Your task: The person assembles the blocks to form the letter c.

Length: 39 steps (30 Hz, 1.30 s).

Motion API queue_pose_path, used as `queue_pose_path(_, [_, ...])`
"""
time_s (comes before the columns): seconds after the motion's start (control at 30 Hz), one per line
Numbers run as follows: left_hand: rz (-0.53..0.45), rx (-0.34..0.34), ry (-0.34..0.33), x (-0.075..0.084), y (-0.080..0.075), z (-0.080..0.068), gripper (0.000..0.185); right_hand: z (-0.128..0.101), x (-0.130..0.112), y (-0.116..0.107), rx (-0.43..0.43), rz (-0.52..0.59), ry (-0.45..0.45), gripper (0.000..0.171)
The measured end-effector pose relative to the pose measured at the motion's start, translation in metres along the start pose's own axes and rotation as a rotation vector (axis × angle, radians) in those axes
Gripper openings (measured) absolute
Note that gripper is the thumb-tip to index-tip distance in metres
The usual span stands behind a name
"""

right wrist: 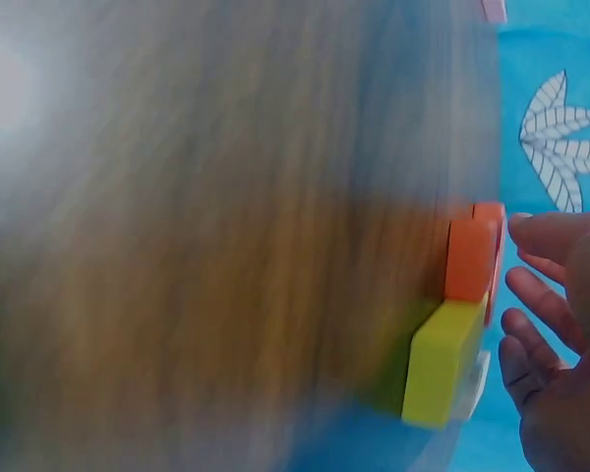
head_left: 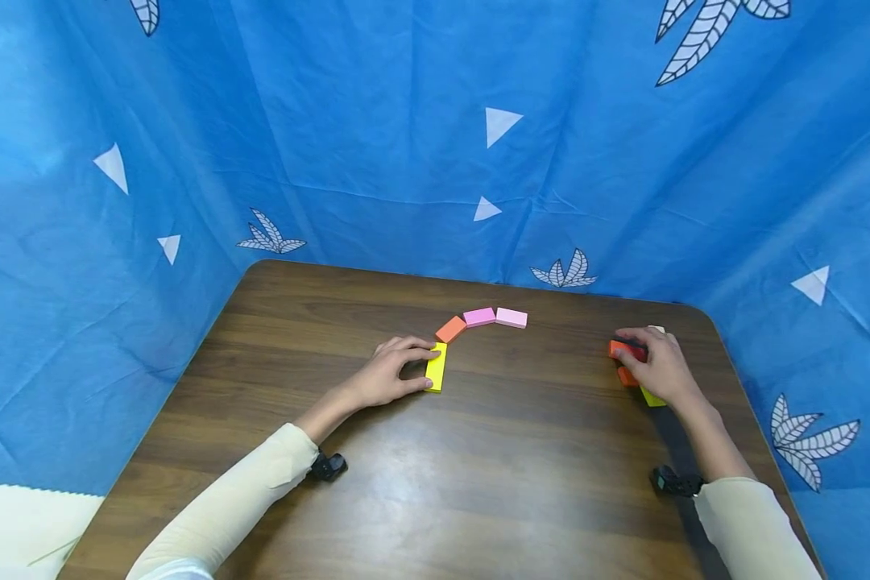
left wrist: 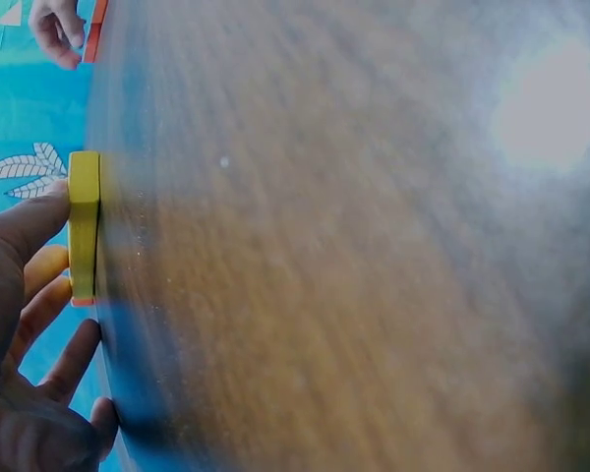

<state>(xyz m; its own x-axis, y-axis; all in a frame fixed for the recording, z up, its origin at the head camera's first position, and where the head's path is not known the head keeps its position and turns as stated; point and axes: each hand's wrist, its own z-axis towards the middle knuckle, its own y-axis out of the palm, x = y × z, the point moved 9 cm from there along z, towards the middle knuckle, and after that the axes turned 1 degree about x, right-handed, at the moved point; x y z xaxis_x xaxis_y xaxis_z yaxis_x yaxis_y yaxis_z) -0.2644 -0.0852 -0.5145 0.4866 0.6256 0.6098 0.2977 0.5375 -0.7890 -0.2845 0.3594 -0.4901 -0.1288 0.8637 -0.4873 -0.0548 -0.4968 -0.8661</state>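
since the yellow block (head_left: pixel 437 370) lies flat on the table (head_left: pixel 522 451), its far end just beside the orange block (head_left: pixel 450 329), let your left hand (head_left: pixel 387 376) settle it gently. your left thumb and fingers are spread apart, tips touching the yellow block, with no firm pinch showing. steer with thumb and fingers evenly; a hard shove at the far end could also jog the pink block (head_left: pixel 479 317) and the pale pink block (head_left: pixel 511 318) past the corner.

your right hand (head_left: pixel 660 369) is at the red-orange block (head_left: pixel 615 349), fingers apart and gripping nothing. a second orange piece (head_left: pixel 627 377), a yellow-green block (right wrist: pixel 441 364) and a white block (right wrist: pixel 479 383) crowd close, so it would pay to come down with thumb and fingers on opposite sides and leave those neighbours undisturbed.
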Motion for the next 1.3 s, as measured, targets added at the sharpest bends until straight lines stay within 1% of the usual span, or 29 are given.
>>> queue_pose_path(0.1, [0.000,-0.006,-0.004,-0.001,-0.001,-0.001,0.056,-0.005,0.011,-0.003,-0.009,-0.022,0.035,0.046])
queue_pose_path(0.2, [0.003,-0.006,-0.006,-0.002,0.000,-0.001,0.056,-0.007,0.016,-0.004,-0.015,-0.043,0.033,0.048])
queue_pose_path(0.33, [0.006,-0.007,-0.010,-0.002,0.002,-0.001,0.056,-0.008,0.019,-0.004,-0.018,-0.058,0.026,0.046])
queue_pose_path(0.47, [-0.003,-0.011,-0.013,-0.001,0.003,-0.002,0.057,-0.008,0.022,-0.002,-0.026,-0.049,0.056,0.043])
queue_pose_path(0.63, [-0.008,-0.008,-0.006,0.000,0.001,-0.002,0.057,-0.008,0.023,-0.001,-0.030,-0.033,0.087,0.040])
queue_pose_path(0.77, [-0.005,-0.004,0.002,0.000,0.000,-0.002,0.057,-0.007,0.024,0.000,-0.050,-0.022,0.105,0.040])
queue_pose_path(1.0, [-0.001,-0.008,-0.003,0.000,0.000,-0.002,0.057,-0.005,0.021,0.002,-0.073,0.002,0.115,0.041])
queue_pose_path(1.17, [0.001,-0.007,-0.002,0.001,0.000,-0.001,0.057,-0.006,0.023,0.004,-0.060,-0.002,0.146,0.043])
queue_pose_path(1.3, [0.003,-0.007,0.000,0.001,-0.001,0.000,0.057,-0.008,0.022,0.004,-0.034,-0.008,0.145,0.043])
